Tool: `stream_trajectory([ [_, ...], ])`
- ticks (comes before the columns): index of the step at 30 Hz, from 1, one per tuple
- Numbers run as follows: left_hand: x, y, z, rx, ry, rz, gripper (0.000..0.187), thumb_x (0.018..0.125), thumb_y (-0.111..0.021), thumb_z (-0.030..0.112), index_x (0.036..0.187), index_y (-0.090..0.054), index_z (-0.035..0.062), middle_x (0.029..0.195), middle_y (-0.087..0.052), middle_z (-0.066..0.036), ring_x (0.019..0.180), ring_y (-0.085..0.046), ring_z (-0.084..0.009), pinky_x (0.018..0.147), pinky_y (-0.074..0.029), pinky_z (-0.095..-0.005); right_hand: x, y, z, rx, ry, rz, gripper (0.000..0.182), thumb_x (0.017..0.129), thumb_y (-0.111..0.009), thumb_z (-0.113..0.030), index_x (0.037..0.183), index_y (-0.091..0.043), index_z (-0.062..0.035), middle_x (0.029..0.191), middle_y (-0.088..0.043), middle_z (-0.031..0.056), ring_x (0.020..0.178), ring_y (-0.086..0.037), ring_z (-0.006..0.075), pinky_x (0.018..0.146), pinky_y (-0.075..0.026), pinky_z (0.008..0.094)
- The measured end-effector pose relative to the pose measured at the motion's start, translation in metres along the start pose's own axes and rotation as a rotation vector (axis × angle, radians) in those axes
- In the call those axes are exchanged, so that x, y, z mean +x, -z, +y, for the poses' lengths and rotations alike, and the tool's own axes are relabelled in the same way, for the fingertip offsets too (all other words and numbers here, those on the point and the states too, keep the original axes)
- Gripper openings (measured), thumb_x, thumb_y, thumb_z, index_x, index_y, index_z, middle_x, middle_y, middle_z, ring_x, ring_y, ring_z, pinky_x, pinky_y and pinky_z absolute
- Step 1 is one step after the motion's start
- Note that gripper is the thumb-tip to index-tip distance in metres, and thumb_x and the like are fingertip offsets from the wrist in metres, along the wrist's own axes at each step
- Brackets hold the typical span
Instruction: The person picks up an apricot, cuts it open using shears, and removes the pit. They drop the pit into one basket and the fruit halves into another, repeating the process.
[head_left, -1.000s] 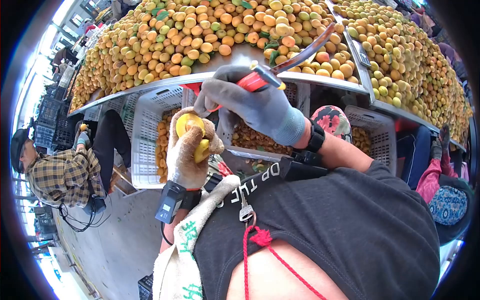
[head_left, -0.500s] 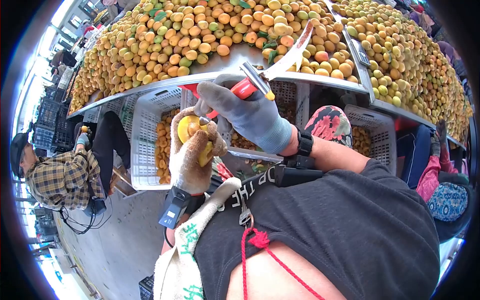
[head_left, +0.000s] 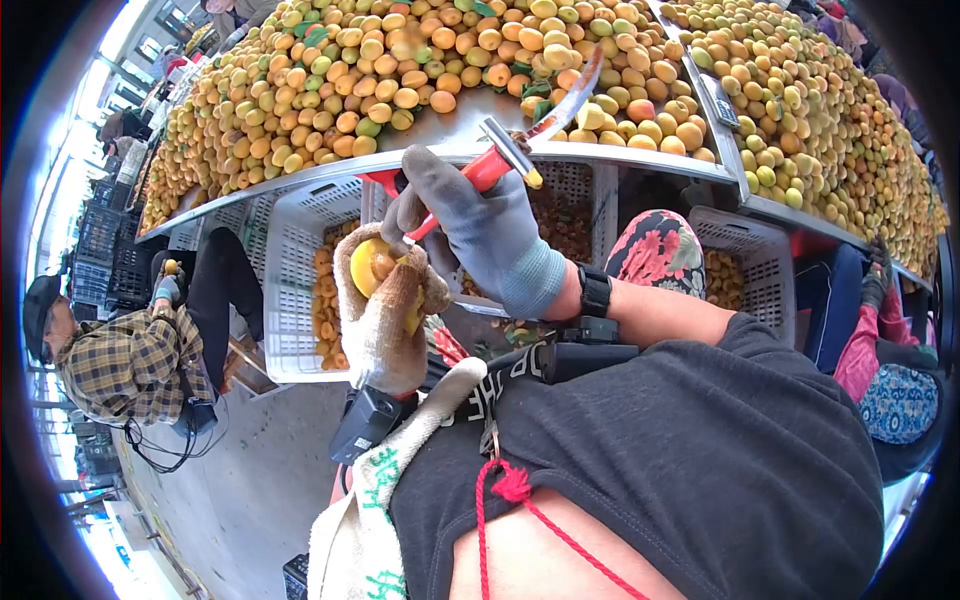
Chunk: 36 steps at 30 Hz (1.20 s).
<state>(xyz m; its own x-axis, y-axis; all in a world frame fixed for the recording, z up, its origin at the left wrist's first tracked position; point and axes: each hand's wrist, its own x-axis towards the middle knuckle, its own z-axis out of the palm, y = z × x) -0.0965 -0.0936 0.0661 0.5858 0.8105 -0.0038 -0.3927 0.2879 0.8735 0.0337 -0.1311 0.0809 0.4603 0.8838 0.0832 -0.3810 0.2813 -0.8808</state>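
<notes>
My left hand (head_left: 385, 325), in a stained white glove, has its fingers wrapped round a yellow-orange fruit (head_left: 372, 264) with a cut face showing. To its right, my right hand (head_left: 490, 235), gloved in grey with a light blue cuff, grips a red-handled tool (head_left: 484, 170). The tool has a metal cylinder and a curved, stained blade (head_left: 575, 100) that points up over the fruit pile. Its thin lower end reaches close to the fruit; whether they touch cannot be made out.
A metal-edged table (head_left: 450, 152) heaped with apricots (head_left: 380, 80) lies ahead. Below stand white crates (head_left: 290, 300) of fruit pieces. A person in a checked shirt (head_left: 135, 360) sits at left; another person's pink sleeve (head_left: 860, 350) shows at right.
The right hand has shifted slightly left and the blade has swung down and left. The cut face of the fruit shows more openly now. Both hands keep their hold.
</notes>
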Motion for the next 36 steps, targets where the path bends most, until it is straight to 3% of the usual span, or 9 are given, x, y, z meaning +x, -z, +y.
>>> stream_trajectory([
  [13,0.01,0.033,-0.005,-0.249,0.217,-0.223,0.054,0.078,-0.069,0.01,0.127,-0.046,0.0107,0.083,-0.051,-0.008,0.059,-0.046,-0.0173,0.056,-0.038,-0.0327,0.008,0.019,0.026,0.362,-0.443,-0.006,0.04,0.101,-0.049,-0.043,0.079,-0.058,-0.0105,0.072,-0.066,0.0051,0.04,-0.044,0.0076,0.037,-0.035,0.0233],
  [15,0.013,0.035,-0.005,-0.226,0.202,-0.285,0.05,0.082,-0.067,0.01,0.128,-0.045,0.0108,0.085,-0.053,-0.007,0.06,-0.048,-0.0159,0.055,-0.04,-0.0321,0.007,0.018,0.025,0.221,-0.426,0.08,0.039,0.1,-0.051,-0.042,0.079,-0.06,-0.0103,0.071,-0.066,0.004,0.04,-0.044,0.0072,0.036,-0.035,0.0244],
  [19,0.015,0.044,-0.001,0.584,0.095,-0.106,0.039,0.093,-0.064,0.023,0.13,-0.054,0.0144,0.087,-0.06,-0.001,0.074,-0.055,-0.0075,0.061,-0.046,-0.0229,0.008,0.015,0.025,0.14,-0.207,0.161,0.036,0.1,-0.054,-0.036,0.085,-0.067,-0.0069,0.073,-0.067,0.0031,0.056,-0.056,0.0078,0.05,-0.046,0.0241],
  [21,0.014,0.047,0.007,0.363,0.311,-0.084,0.04,0.098,-0.057,0.036,0.131,-0.053,0.0139,0.093,-0.061,-0.002,0.075,-0.056,-0.0087,0.064,-0.048,-0.0242,0.013,0.023,0.03,0.255,-0.227,0.037,0.026,0.095,-0.064,-0.034,0.09,-0.067,-0.0086,0.071,-0.064,0.0008,0.058,-0.056,0.0081,0.051,-0.044,0.0252],
  [23,0.015,0.041,0.001,0.282,0.294,-0.101,0.04,0.096,-0.062,0.038,0.123,-0.051,0.0116,0.089,-0.056,-0.002,0.066,-0.052,-0.011,0.058,-0.044,-0.0254,0.026,0.038,0.04,-0.109,-0.058,-0.093,0.024,0.096,-0.064,-0.029,0.098,-0.065,-0.0055,0.078,-0.066,0.0023,0.068,-0.06,0.0097,0.06,-0.05,0.0265],
  [27,0.016,0.024,-0.003,0.104,0.268,-0.065,0.031,0.099,-0.056,0.025,0.123,-0.047,0.0094,0.083,-0.054,-0.004,0.061,-0.051,-0.0125,0.054,-0.041,-0.0265,0.025,0.018,0.016,0.08,0.092,-0.056,0.018,0.095,-0.064,-0.019,0.098,-0.064,-0.0011,0.09,-0.069,0.008,0.08,-0.064,0.0148,0.078,-0.051,0.0286],
  [31,0.02,0.016,-0.033,0.259,0.08,0.009,0.032,0.097,-0.058,0.019,0.126,-0.047,0.0107,0.083,-0.055,-0.004,0.064,-0.051,-0.011,0.058,-0.045,-0.0282,0.033,0.015,0.019,0.372,0.053,-0.012,0.027,0.098,-0.06,-0.031,0.081,-0.054,-0.01,0.07,-0.053,0.0006,0.063,-0.049,0.0122,0.064,-0.045,0.0305],
  [32,0.027,0.018,-0.044,0.602,-0.102,0.006,0.033,0.097,-0.059,0.022,0.126,-0.046,0.0106,0.085,-0.06,-0.006,0.069,-0.056,-0.0124,0.064,-0.049,-0.03,0.036,0.017,0.022,0.533,0.023,-0.058,0.035,0.099,-0.057,-0.036,0.074,-0.048,-0.0136,0.063,-0.044,-0.0025,0.056,-0.041,0.011,0.059,-0.042,0.0305],
  [36,0.031,0.017,-0.073,0.774,-0.29,0.072,0.034,0.098,-0.058,0.025,0.125,-0.046,0.0095,0.087,-0.061,-0.006,0.074,-0.058,-0.013,0.067,-0.05,-0.0303,0.046,0.008,0.011,0.51,-0.062,0.116,0.049,0.099,-0.052,-0.045,0.063,-0.032,-0.0201,0.054,-0.023,-0.0072,0.047,-0.023,0.0093,0.048,-0.028,0.0289],
])
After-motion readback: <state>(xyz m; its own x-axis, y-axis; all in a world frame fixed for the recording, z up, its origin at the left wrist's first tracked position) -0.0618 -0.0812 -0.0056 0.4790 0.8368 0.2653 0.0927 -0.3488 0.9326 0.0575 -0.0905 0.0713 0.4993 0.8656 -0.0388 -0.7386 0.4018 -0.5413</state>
